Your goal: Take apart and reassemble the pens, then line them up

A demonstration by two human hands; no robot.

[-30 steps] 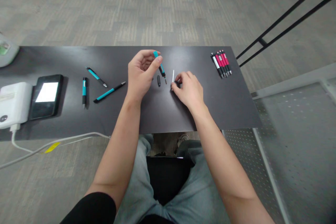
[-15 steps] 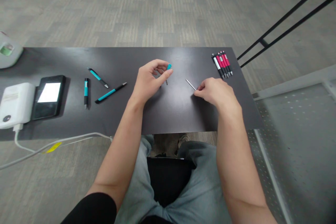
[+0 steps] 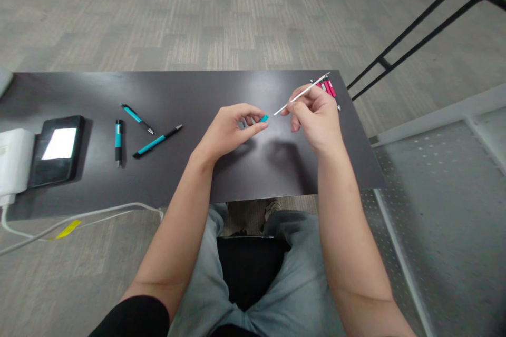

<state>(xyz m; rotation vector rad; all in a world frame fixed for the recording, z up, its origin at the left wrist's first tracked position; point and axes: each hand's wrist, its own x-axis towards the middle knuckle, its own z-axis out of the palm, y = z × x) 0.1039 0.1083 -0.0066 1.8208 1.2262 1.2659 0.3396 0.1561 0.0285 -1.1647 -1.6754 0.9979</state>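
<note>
My left hand point(image 3: 242, 124) is closed on a teal pen barrel point(image 3: 264, 118); only its end shows past the thumb and fingertips, and the rest is hidden by the hand. My right hand point(image 3: 314, 116) pinches a thin white pen refill point(image 3: 304, 91) between thumb and fingers. The refill slants up to the right, its lower tip a short gap from the teal barrel's end. Both hands are above the dark table point(image 3: 197, 89). Behind my right hand lie several pink pens point(image 3: 329, 86), partly covered by it.
On the left of the table are three teal-and-black pens: an upright-lying pen point(image 3: 118, 139), a slanted pen point(image 3: 136, 117) and a longer pen point(image 3: 158, 142). Farther left are a black device with a lit screen point(image 3: 59, 142) and a white charger point(image 3: 13, 160) with a cable point(image 3: 98, 211).
My right hand has lifted the refill off the table and swung it so it points up to the right. My left hand has tilted the barrel's end toward the right hand.
</note>
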